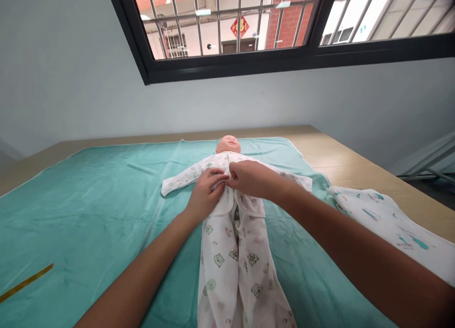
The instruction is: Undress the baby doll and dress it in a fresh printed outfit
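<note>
A baby doll (228, 144) lies on its back, head toward the window, in a white printed baby top (185, 178) with both sleeves spread out. White baby pants (223, 252) with green bear prints stretch from its waist toward me. At the front of the top, my left hand (208, 190) has its fingers closed on the cloth near the middle opening. My right hand (245, 177) meets it there, thumb and forefinger pinched on the edge of the same top. The bit of fabric between the fingertips is mostly hidden.
A teal blanket (106, 205) covers much of the wooden table (341, 152). On the right lies a folded white printed cloth (394, 219); on the left, a yellow strip (26, 283) like a tape measure. Behind the table rise a wall and a barred window (227, 65).
</note>
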### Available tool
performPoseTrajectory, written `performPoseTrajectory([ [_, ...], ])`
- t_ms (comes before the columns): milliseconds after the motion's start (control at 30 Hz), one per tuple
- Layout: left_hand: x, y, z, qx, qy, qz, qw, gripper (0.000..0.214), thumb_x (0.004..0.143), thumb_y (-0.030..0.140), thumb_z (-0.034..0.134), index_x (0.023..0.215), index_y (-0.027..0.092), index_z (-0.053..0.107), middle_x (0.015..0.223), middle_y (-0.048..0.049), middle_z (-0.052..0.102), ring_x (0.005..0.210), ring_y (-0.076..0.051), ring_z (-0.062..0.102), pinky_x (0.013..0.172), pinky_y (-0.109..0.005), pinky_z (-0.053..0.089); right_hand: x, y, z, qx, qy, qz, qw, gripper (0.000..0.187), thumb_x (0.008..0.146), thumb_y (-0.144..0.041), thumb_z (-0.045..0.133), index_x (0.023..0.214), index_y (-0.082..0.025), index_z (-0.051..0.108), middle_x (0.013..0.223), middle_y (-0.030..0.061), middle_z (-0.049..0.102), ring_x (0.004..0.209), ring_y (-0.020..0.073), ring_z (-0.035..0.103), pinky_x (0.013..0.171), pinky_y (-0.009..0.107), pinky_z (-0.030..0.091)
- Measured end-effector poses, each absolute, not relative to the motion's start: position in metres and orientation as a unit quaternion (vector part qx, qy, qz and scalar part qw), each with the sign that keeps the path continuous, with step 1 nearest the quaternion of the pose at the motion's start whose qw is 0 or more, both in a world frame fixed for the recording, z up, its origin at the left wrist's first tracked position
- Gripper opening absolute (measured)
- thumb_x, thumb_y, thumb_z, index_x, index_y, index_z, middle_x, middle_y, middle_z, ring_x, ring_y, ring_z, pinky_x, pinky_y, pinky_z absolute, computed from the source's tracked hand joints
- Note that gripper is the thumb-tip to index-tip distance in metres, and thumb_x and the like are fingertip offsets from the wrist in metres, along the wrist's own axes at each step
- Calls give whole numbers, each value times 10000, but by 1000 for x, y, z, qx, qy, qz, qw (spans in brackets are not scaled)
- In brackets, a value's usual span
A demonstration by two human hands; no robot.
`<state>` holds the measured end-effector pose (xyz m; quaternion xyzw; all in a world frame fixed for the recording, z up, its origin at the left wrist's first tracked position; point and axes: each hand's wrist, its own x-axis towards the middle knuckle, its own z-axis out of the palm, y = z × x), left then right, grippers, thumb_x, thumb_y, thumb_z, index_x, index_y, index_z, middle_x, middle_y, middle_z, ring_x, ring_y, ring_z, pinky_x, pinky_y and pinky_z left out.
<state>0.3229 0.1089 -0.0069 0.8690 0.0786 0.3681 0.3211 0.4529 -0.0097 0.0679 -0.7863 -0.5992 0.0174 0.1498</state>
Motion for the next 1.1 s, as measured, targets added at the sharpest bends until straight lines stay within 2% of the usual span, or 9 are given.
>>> performPoseTrajectory([
  [100,331,112,5,864,116,365,326,212,889,215,539,996,212,722,1066,-64,676,1027,-211,618,945,-369,493,468,-1,82,-790,-578,98,180,357,876,-495,573,672,-208,513,641,16,593,542,132,462,524,278,283],
  [200,352,123,25,845,205,356,343,247,853,201,535,1007,213,729,977,-39,725,880,-193,645,860,-335,511,488,17,80,-814,-495,87,293,431,939,-552,429,721,-196,538,739,40,638,623,144,531,554,266,322],
  [267,370,134,37,837,246,342,350,281,813,176,540,1011,195,737,959,-41,739,829,-188,650,834,-325,510,499,33,74,-835,-441,75,321,471,957,-556,364,738,-185,552,774,64,651,666,155,555,569,263,333],
  [500,412,168,37,839,264,275,388,317,711,85,530,915,160,762,943,-53,765,873,-214,668,804,-318,509,505,70,67,-877,-434,66,198,338,857,-525,550,855,-199,641,825,88,679,707,208,601,584,280,355],
  [667,410,168,28,833,246,278,411,287,777,141,545,942,193,775,993,-50,764,911,-213,679,846,-318,508,509,76,66,-877,-444,78,167,274,865,-429,553,893,-180,663,889,120,682,762,229,610,595,294,367],
  [800,410,166,27,848,241,275,383,268,834,227,544,952,226,784,1049,-51,738,981,-221,655,876,-328,495,512,75,67,-878,-434,81,187,199,874,-332,524,783,-188,626,806,89,658,679,196,571,569,290,352],
  [933,411,166,28,858,250,265,362,267,853,309,555,970,232,782,1121,-71,702,1020,-225,634,890,-332,483,526,69,64,-841,-436,146,285,306,834,-346,592,592,-192,484,601,12,503,542,121,418,523,266,292],
  [1000,412,166,28,859,253,258,363,276,850,335,567,997,241,781,1126,-64,703,1014,-219,634,881,-316,486,535,66,61,-815,-424,212,333,334,812,-357,629,582,-191,453,563,-18,425,513,97,344,499,254,258],
  [1100,415,167,28,860,256,249,365,274,842,339,581,1013,270,784,1088,-36,722,986,-211,640,848,-289,494,544,65,57,-780,-399,281,392,314,791,-324,665,595,-184,463,563,-31,390,512,84,321,479,240,236],
])
